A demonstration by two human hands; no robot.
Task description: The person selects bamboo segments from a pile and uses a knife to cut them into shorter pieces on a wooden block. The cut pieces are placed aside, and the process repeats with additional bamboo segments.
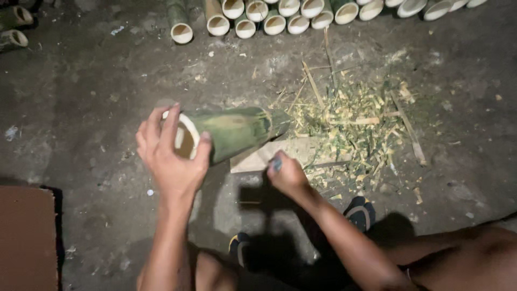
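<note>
Our left hand (173, 156) wraps spread fingers round the bamboo tube (229, 132), our right hand (287, 175) fists a knife handle (276, 163) just beneath, and a glancing stroke could nick those fingers.

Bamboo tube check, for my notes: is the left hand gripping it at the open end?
Yes, the left hand wraps the green bamboo tube around its open, hollow end.
</note>
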